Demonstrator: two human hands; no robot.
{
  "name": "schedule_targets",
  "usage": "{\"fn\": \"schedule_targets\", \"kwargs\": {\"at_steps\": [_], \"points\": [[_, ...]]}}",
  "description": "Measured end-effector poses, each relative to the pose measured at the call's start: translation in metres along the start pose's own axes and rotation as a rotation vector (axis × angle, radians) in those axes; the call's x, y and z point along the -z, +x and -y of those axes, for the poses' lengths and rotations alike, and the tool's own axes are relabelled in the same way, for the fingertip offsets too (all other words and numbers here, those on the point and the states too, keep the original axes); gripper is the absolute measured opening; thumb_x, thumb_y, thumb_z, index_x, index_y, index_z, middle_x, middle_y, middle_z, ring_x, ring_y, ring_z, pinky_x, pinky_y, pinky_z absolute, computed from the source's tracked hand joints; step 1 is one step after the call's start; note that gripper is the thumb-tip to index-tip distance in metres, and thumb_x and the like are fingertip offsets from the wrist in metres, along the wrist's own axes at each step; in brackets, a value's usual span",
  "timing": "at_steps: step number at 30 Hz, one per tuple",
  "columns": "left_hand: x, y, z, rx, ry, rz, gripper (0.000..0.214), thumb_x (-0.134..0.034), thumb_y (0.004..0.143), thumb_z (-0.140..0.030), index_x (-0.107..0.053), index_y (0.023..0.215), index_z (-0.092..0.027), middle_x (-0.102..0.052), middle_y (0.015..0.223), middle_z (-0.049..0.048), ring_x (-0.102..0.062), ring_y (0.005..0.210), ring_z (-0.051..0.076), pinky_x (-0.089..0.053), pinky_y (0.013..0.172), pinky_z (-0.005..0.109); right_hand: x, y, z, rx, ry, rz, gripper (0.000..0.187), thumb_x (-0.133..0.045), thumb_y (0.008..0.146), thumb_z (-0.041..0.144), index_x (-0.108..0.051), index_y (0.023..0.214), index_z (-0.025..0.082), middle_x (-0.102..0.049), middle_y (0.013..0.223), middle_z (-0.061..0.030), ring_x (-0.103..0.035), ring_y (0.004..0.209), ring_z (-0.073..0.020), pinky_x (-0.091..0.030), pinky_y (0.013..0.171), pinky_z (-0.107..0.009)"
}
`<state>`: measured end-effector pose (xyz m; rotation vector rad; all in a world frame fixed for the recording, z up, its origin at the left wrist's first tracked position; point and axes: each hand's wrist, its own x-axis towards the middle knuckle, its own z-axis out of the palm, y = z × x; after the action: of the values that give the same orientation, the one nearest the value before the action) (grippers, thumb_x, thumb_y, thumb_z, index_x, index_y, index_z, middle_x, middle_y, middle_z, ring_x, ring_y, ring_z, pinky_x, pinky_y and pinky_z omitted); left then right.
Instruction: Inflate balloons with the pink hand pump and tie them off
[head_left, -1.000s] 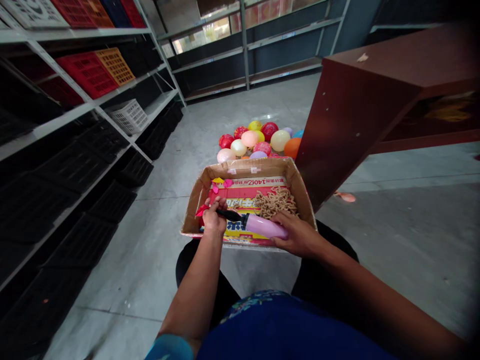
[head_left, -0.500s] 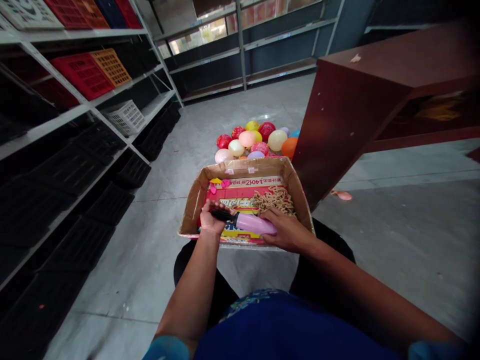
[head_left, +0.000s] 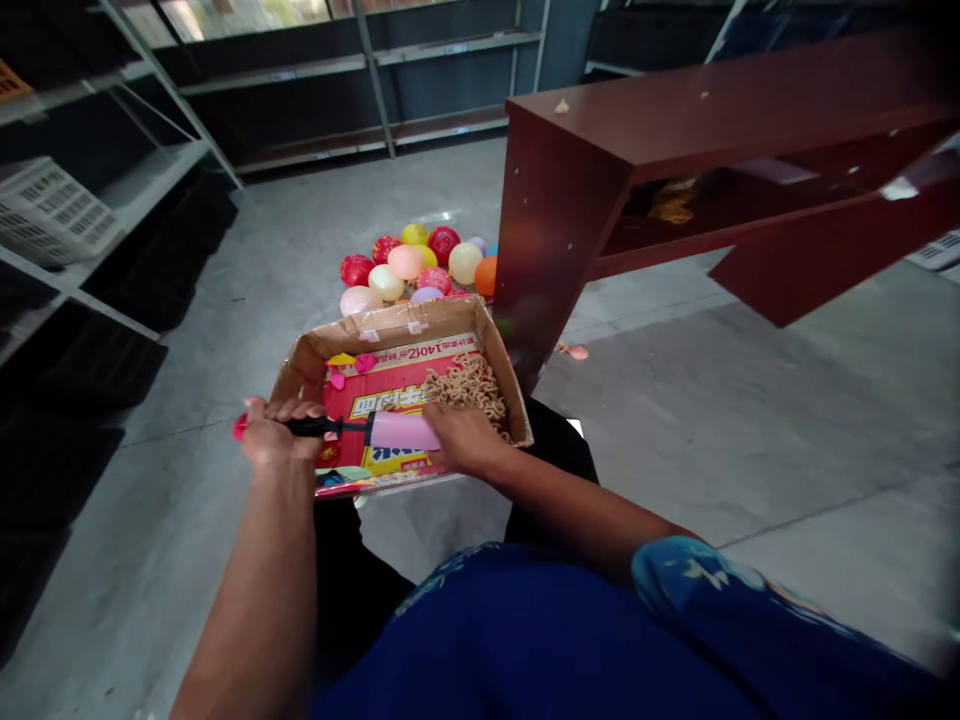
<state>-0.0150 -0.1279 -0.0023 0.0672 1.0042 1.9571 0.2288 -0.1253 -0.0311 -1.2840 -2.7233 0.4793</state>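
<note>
A shallow cardboard box [head_left: 390,322] rests on my knees, lined with a red printed sheet. My right hand [head_left: 465,440] is closed round the pink barrel of a hand pump [head_left: 397,431]. My left hand [head_left: 276,435] is closed round the pump's black nozzle end, and a bit of red balloon [head_left: 239,428] sticks out past its fingers. A heap of tan rubber bands [head_left: 465,385] lies in the box just beyond my right hand. A few flat balloons, yellow and pink [head_left: 352,362], lie in the box's far left corner.
Several blown-up balloons [head_left: 409,265] sit on the grey floor beyond the box. A dark red wooden table [head_left: 570,190] stands to the right. Metal shelves with black crates [head_left: 90,330] and a white basket [head_left: 45,205] line the left. One loose balloon [head_left: 576,351] lies by the table.
The view has swung right, so box and hands sit further left. My left hand has moved away from the barrel and the black shaft now shows longer between the hands.
</note>
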Motion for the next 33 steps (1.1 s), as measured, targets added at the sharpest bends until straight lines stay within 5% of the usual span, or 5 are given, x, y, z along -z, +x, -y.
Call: {"fn": "schedule_targets", "kwargs": {"at_steps": [9,25,33], "points": [[-0.021,0.006,-0.033,-0.110,0.128,0.040,0.036,-0.035,0.088,-0.023,-0.013,0.060,-0.018,-0.019,0.041,-0.0077,-0.022,0.035,0.008,-0.025,0.041,0.022,0.001,-0.009,-0.016,0.003,0.078,0.023,0.045,-0.062,0.074,0.037,-0.047,0.114,0.021,-0.063,0.113,-0.0084,-0.061,0.098,-0.0252,-0.047,0.074,-0.032],[-0.016,-0.005,0.018,0.042,0.079,0.112,0.039,-0.038,0.088,-0.027,-0.011,0.061,-0.019,-0.024,0.045,-0.0066,-0.031,0.038,0.008,-0.030,0.044,0.023,-0.004,0.018,0.004,-0.014,0.064,0.058,0.052,-0.060,0.072,0.040,-0.044,0.118,0.019,-0.066,0.107,-0.0104,-0.064,0.090,-0.0268,-0.048,0.070,-0.034],[-0.031,-0.002,-0.011,-0.089,0.099,0.146,0.037,-0.039,0.086,-0.026,-0.012,0.061,-0.019,-0.019,0.045,-0.0073,-0.023,0.036,0.008,-0.025,0.041,0.024,-0.003,0.015,-0.006,0.031,0.106,0.015,0.051,-0.058,0.075,0.046,-0.045,0.119,0.023,-0.064,0.111,-0.0084,-0.062,0.096,-0.0250,-0.046,0.074,-0.032]]}}
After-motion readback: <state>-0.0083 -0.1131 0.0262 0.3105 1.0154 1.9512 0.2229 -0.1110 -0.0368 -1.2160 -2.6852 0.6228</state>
